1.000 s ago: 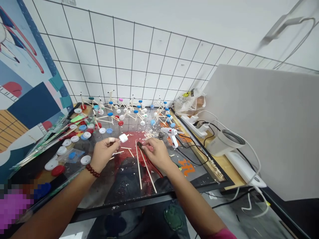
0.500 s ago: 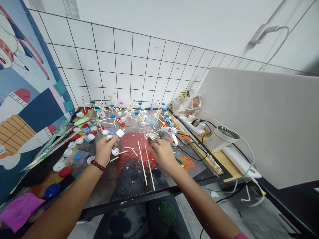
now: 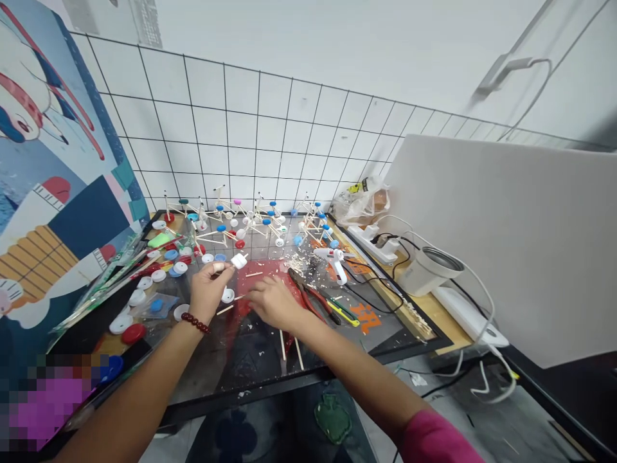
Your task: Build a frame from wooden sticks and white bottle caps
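Note:
My left hand (image 3: 210, 290), with a beaded bracelet on its wrist, pinches a white bottle cap (image 3: 239, 261) that has a short bit of wooden stick poking out of it. Across from it, my right hand (image 3: 274, 305) reaches over the red patch of the tabletop, fingers slightly bent and apart. Its fingertips are close to a short stick piece (image 3: 240, 298); whether they touch it is unclear. Two long wooden sticks (image 3: 299, 354) lie partly beneath the right hand and forearm. Pliers with red handles (image 3: 308, 292) rest just beyond that hand.
A white glue gun (image 3: 332, 262) and a yellow-green cutter (image 3: 344, 312) lie to the right. Several stick-and-cap figures (image 3: 267, 222) stand at the back. Loose bottle caps (image 3: 144, 283) cover the left side. A power strip (image 3: 373, 244) and a white can (image 3: 431, 270) sit at right.
My right hand has left the pliers and moved left to the short sticks, uncovering the pliers. My left hand still holds the white cap, nearly unmoved; the view has shifted slightly.

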### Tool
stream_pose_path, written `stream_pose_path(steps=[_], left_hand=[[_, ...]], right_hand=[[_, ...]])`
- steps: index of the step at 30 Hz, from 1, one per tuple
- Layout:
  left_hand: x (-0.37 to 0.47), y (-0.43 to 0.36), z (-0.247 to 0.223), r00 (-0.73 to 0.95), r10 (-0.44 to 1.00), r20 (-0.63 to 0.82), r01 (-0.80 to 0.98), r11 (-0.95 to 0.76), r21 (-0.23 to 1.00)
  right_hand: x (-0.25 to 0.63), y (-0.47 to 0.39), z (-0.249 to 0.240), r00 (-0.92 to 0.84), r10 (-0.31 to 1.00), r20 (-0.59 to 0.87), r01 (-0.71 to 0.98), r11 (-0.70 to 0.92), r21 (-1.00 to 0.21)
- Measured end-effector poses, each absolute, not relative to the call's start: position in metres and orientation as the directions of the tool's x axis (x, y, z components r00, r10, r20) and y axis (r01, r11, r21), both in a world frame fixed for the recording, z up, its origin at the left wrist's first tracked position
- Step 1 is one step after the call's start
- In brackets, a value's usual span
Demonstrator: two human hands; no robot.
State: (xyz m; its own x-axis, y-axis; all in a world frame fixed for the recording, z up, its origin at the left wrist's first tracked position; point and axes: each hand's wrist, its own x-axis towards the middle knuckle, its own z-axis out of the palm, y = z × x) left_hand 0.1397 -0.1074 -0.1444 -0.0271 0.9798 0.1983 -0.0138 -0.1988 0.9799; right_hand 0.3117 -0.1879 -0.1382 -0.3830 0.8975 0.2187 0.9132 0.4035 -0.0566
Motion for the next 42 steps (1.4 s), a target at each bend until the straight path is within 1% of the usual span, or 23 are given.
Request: stream_pose_path(steps=[1,3,5,8,11,15,20,25,26,28,30,31,32,33,34,36,37,38,39,40,41,42], left_hand=[[0.14,-0.108,-0.143,-0.035,0.981,0.191,-0.024,-0.192,0.981],[0.141,-0.109,-0.14,-0.045,0.986,0.159,-0.055,-0.161,0.985],[0.143,-0.111,-0.136,-0.042,0.993,0.108,-0.1,-0.112,0.989],[0.144,-0.114,-0.128,-0.018,0.999,0.026,-0.186,-0.029,0.982],[0.144,-0.115,-0.122,-0.004,1.0,-0.027,-0.259,0.025,0.965],[0.142,-0.113,-0.118,-0.025,0.998,-0.066,-0.307,0.055,0.95],[0.141,-0.109,-0.12,-0.044,0.995,-0.091,-0.335,0.071,0.94],[0.142,-0.109,-0.122,-0.036,0.995,-0.094,-0.339,0.076,0.938],[0.143,-0.109,-0.123,-0.038,0.995,-0.092,-0.337,0.074,0.939],[0.143,-0.11,-0.123,-0.042,0.995,-0.088,-0.332,0.069,0.941],[0.144,-0.111,-0.124,-0.037,0.996,-0.085,-0.324,0.069,0.944],[0.145,-0.112,-0.124,-0.03,0.996,-0.084,-0.319,0.07,0.945],[0.145,-0.113,-0.123,-0.021,0.996,-0.084,-0.312,0.073,0.947],[0.146,-0.114,-0.123,-0.012,0.996,-0.084,-0.306,0.077,0.949],[0.146,-0.115,-0.123,-0.005,0.996,-0.085,-0.298,0.08,0.951],[0.146,-0.116,-0.123,0.001,0.997,-0.083,-0.283,0.079,0.956],[0.147,-0.116,-0.124,0.0,0.997,-0.079,-0.276,0.076,0.958],[0.147,-0.116,-0.124,-0.001,0.997,-0.074,-0.27,0.071,0.96],[0.148,-0.116,-0.125,-0.002,0.998,-0.067,-0.264,0.064,0.963],[0.148,-0.116,-0.126,-0.002,0.998,-0.061,-0.258,0.058,0.964],[0.149,-0.116,-0.127,0.001,0.998,-0.056,-0.253,0.054,0.966],[0.149,-0.116,-0.128,0.005,0.999,-0.052,-0.25,0.052,0.967]], right_hand=[[0.305,-0.186,-0.139,-0.393,0.892,0.225,0.908,0.415,-0.055],[0.294,-0.18,-0.139,-0.358,0.907,0.221,0.921,0.382,-0.077],[0.289,-0.171,-0.137,-0.32,0.931,0.178,0.933,0.342,-0.112],[0.288,-0.161,-0.131,-0.332,0.937,0.108,0.93,0.345,-0.129],[0.289,-0.16,-0.127,-0.331,0.938,0.099,0.929,0.342,-0.14],[0.298,-0.16,-0.128,-0.283,0.955,0.093,0.936,0.296,-0.19],[0.326,-0.151,-0.126,-0.134,0.982,0.133,0.954,0.164,-0.249],[0.329,-0.155,-0.12,-0.124,0.981,0.148,0.955,0.159,-0.252],[0.326,-0.16,-0.12,-0.148,0.977,0.151,0.947,0.184,-0.263],[0.317,-0.172,-0.123,-0.267,0.955,0.132,0.896,0.296,-0.331],[0.308,-0.186,-0.127,-0.438,0.893,0.102,0.788,0.436,-0.434],[0.304,-0.192,-0.129,-0.504,0.858,0.096,0.738,0.486,-0.468],[0.301,-0.198,-0.131,-0.548,0.832,0.091,0.711,0.52,-0.473],[0.3,-0.203,-0.131,-0.572,0.816,0.083,0.711,0.544,-0.446],[0.302,-0.206,-0.13,-0.583,0.81,0.069,0.731,0.56,-0.39],[0.312,-0.21,-0.124,-0.543,0.839,0.017,0.817,0.533,-0.219],[0.32,-0.211,-0.119,-0.489,0.873,0.003,0.865,0.485,-0.126],[0.328,-0.212,-0.114,-0.394,0.919,0.001,0.918,0.394,-0.055],[0.334,-0.215,-0.109,-0.307,0.951,0.014,0.951,0.308,-0.02],[0.339,-0.22,-0.105,-0.275,0.96,0.047,0.961,0.276,-0.026],[0.34,-0.226,-0.102,-0.305,0.95,0.066,0.947,0.309,-0.081],[0.338,-0.234,-0.102,-0.378,0.923,0.068,0.906,0.384,-0.179]])
